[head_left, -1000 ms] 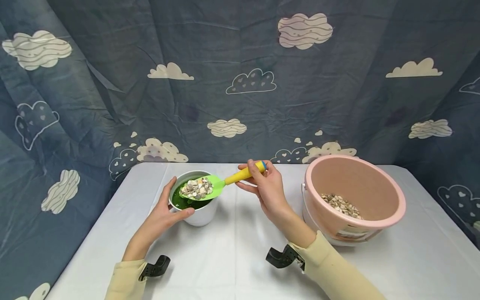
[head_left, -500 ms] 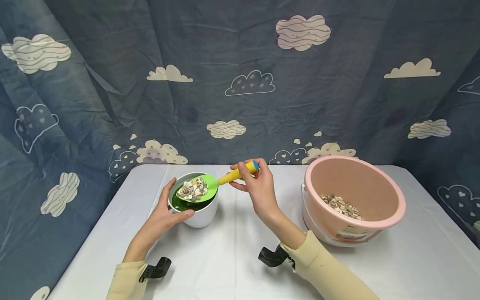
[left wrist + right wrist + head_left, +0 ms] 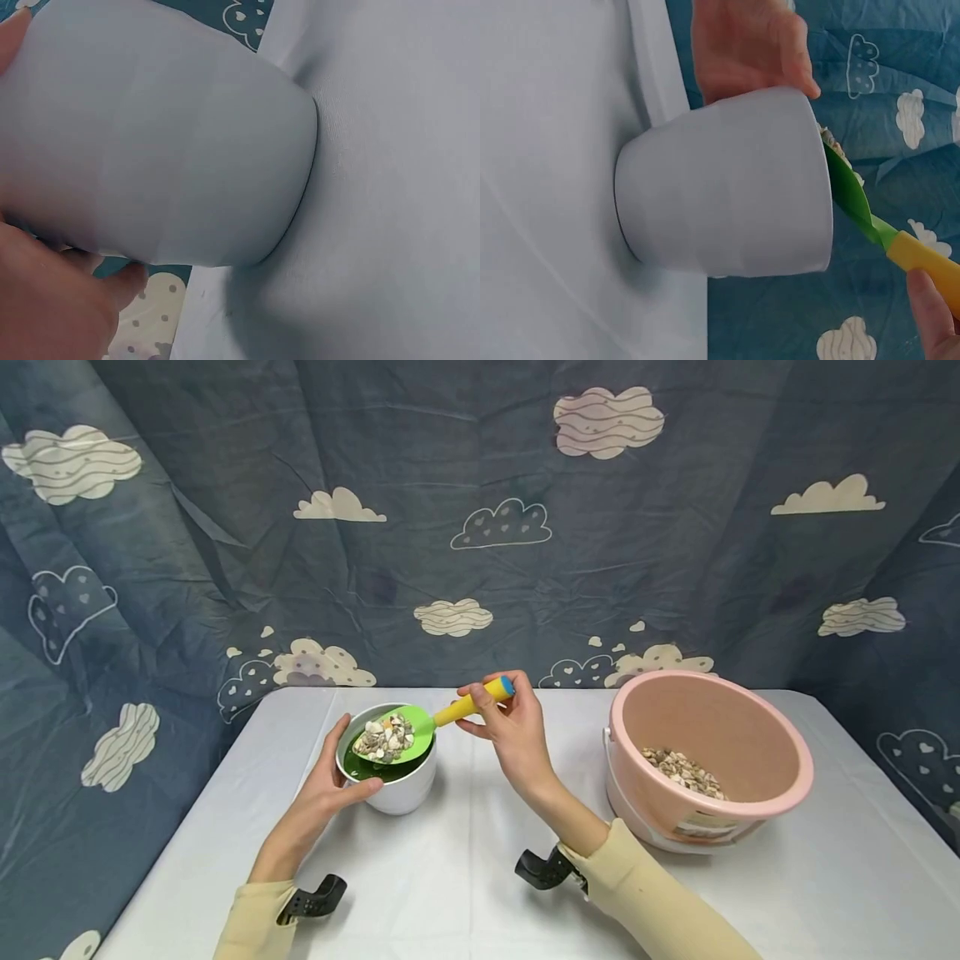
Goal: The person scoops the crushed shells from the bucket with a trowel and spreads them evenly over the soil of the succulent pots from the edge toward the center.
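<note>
A white flowerpot [image 3: 405,795] with green inside stands upright on the table, left of the middle. My left hand [image 3: 317,793] holds it from the left, thumb at the near rim and fingers round the far side. In my right hand [image 3: 517,735] is a small trowel [image 3: 422,739] with a green blade and a yellow handle. I pinch the handle near its blue end. Small pale stones [image 3: 385,739] are heaped on the blade, which lies over the pot's opening. From the right wrist view, the blade [image 3: 847,187] slants at the pot's rim, with stones showing behind it.
A large pink bucket [image 3: 636,797] stands on the right side of the table, with more small stones [image 3: 682,772] at its bottom. White cloth [image 3: 480,893] covers the table. Behind hangs a dark blue curtain [image 3: 420,560] with a cloud pattern.
My right hand has moved a little left, bringing the loaded trowel farther over the pot. During the last half second it has barely moved. My left hand stays on the pot.
</note>
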`<action>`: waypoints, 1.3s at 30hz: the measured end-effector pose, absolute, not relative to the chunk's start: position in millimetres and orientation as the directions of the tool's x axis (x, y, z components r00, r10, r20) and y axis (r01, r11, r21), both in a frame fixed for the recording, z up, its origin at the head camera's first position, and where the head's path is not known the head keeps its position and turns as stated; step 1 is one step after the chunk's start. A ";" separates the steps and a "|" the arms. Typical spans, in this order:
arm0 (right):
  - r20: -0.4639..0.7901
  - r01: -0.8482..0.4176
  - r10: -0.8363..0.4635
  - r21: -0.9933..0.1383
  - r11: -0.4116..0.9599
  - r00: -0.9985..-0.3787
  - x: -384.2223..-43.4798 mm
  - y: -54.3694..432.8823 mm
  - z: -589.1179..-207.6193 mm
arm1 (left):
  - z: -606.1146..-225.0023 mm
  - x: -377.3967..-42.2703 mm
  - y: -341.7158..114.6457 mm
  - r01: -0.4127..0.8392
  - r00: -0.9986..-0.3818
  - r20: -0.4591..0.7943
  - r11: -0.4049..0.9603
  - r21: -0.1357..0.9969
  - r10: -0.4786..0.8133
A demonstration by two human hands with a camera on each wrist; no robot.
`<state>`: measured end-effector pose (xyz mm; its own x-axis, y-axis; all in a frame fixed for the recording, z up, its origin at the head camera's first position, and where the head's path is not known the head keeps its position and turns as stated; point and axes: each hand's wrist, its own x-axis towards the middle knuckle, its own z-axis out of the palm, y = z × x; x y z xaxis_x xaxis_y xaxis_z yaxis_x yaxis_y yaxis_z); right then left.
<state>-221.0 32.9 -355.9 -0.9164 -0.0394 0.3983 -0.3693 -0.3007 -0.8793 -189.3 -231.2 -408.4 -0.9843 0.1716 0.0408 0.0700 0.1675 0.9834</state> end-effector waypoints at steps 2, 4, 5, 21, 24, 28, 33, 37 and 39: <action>0.406 -0.377 -0.041 -0.878 -0.296 -0.913 -221.3 32.2 -355.5 | -408.8 -188.7 -232.0 0.074 -0.982 0.046 0.149 0.986 0.184; 0.411 -0.382 -0.041 -0.877 -0.292 -0.911 -221.7 31.7 -355.3 | -408.4 -188.1 -232.6 0.076 -0.981 0.046 0.155 0.985 0.186; 0.412 -0.383 -0.040 -0.876 -0.292 -0.910 -221.9 31.4 -355.2 | -408.1 -187.8 -232.8 0.076 -0.982 0.046 0.161 0.984 0.186; 0.443 -0.411 -0.069 -0.870 -0.271 -0.894 -218.9 28.8 -350.7 | -409.4 -189.4 -232.9 0.084 -0.990 0.057 0.209 0.974 0.131; 0.450 -0.421 -0.062 -0.868 -0.263 -0.891 -219.2 28.2 -350.1 | -409.3 -190.3 -231.7 0.072 -0.989 0.048 0.167 0.983 0.141; 0.465 -0.434 -0.054 -0.857 -0.279 -0.884 -220.3 27.3 -353.9 | -410.7 -191.2 -230.9 0.061 -0.988 0.041 0.130 0.990 0.152; 0.492 -0.455 -0.059 -0.839 -0.298 -0.869 -219.4 25.4 -354.0 | -409.9 -191.0 -231.8 0.052 -0.987 0.031 0.130 0.990 0.159; 0.505 -0.470 -0.057 -0.834 -0.288 -0.861 -219.4 24.4 -354.8 | -409.5 -190.8 -233.6 0.051 -0.983 0.029 0.120 0.991 0.180; 0.507 -0.474 -0.053 -0.834 -0.284 -0.860 -219.7 24.2 -355.6 | -409.2 -190.4 -234.8 0.054 -0.981 0.031 0.114 0.992 0.191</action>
<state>-219.7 24.2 -355.6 -0.8604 -0.0533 0.5069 -0.4736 -0.2839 -0.8337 -190.4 -234.8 -409.2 -0.9810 0.1913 0.0313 0.0539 0.1141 0.9920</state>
